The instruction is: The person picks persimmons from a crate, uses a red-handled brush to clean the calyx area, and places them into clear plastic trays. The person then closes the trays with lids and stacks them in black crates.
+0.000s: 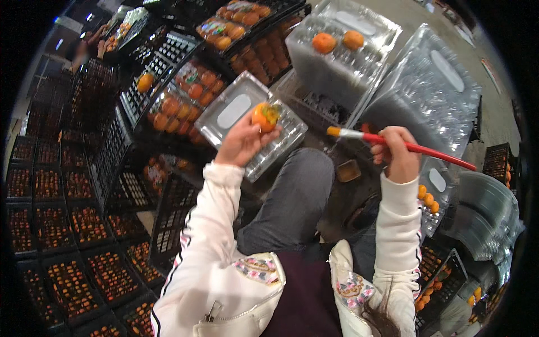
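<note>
My left hand (244, 143) holds an orange persimmon (264, 118) with its green-brown calyx turned up and to the right. Beneath that hand lies a clear plastic clamshell tray (290, 130), its lid (233, 107) folded back and bearing a white oval label. In my right hand (398, 151) is a brush (374, 138) with a red handle, a pale ferrule and yellowish bristles. Its bristle end points left, towards the persimmon, with a gap between them. Two more persimmons (324, 43) rest on a tall stack of clear trays (337, 71) beyond.
Black plastic crates (160, 63) with packed fruit stand on the left. Rows of fruit-filled crates (69, 282) cover the lower left. More stacked clear trays (425, 92) stand on the right. A small box (348, 170) lies on the floor. Another person (82, 52) is at the far left.
</note>
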`<state>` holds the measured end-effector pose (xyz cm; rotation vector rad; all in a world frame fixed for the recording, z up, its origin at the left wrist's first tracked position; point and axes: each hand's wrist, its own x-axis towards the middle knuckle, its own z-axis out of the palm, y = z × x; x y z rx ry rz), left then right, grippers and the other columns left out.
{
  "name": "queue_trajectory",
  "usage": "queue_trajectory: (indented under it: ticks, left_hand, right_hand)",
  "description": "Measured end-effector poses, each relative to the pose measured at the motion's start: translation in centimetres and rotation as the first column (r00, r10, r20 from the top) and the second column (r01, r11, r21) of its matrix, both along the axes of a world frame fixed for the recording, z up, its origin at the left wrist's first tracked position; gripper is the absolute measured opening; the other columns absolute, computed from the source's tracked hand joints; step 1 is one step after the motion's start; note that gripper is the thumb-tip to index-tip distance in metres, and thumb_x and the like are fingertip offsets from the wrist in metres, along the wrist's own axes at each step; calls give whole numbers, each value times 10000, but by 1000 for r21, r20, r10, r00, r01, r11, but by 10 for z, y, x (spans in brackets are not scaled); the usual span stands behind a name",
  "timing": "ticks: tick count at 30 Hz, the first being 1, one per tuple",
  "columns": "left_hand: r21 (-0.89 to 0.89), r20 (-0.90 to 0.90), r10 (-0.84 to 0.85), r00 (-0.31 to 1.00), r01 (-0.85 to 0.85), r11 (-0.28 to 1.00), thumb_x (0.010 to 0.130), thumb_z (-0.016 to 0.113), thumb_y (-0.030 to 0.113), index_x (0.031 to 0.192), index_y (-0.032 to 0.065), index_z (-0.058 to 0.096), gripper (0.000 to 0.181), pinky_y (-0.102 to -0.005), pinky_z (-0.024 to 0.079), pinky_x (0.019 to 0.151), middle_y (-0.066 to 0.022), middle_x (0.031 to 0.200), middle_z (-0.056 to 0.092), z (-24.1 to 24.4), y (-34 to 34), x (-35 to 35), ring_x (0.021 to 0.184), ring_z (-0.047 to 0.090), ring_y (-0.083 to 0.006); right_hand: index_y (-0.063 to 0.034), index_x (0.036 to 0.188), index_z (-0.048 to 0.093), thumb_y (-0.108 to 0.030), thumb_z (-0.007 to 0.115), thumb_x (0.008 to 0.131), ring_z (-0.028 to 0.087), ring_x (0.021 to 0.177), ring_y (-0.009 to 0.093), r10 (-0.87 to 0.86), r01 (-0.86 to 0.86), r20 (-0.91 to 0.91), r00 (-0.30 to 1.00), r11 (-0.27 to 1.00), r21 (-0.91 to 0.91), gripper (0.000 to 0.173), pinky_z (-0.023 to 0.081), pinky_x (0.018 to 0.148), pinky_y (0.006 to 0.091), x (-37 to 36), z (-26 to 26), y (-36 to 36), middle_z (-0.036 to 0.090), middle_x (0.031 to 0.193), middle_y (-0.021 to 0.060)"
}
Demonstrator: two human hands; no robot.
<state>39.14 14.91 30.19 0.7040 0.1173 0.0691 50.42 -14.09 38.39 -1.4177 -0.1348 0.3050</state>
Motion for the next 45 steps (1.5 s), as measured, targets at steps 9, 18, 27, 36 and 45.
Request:
queue_trajectory:
  ticks: [9,18,27,36,45]
  left_hand:
    - [938,-138,359,923,238,-252,637,755,297,1114,-11,501,622,-342,471,792,-165,1096,542,-79,48,76,921,578,-244]
    - [990,-101,467,878,133,-37,708,639,178,1167,-1,438,532,-449,443,835,-275,1153,389,-91,3,44,1006,496,-419]
    - [961,-35,907,420,-236,146,784,612,104,896,31,626,134,-264,473,626,-65,799,625,-133,27,-322,705,594,-133]
    - [637,-760,650,21,-175,751,776,585,225,781,0,571,225,-363,441,616,-137,688,575,-275,80,-489,653,566,-276]
    - [495,-774,624,-109,510,703,819,548,347,1161,52,490,456,-392,398,930,-149,1190,502,-363,101,-408,1068,486,-305]
  right_hand:
    - [-13,833,580,-217,556,844,497,508,107,-18,16,-23,1000,997,-75,205,396,480,218,6,-19,-1,581,637,81]
    - [-14,947,569,-273,570,845,478,602,113,-10,8,-7,1000,984,-177,278,384,534,220,-11,-27,21,535,704,67]
    - [-53,934,563,-331,531,866,427,601,141,68,-80,-91,994,988,-136,288,358,555,239,-8,-50,23,499,685,55]
    - [-56,937,561,-289,444,912,399,576,133,464,-447,-187,866,885,126,262,323,516,242,-92,-53,100,485,673,47]
    - [-52,901,535,-290,450,912,421,530,123,398,-410,-243,885,912,2,253,345,502,236,-125,-72,118,507,623,46]
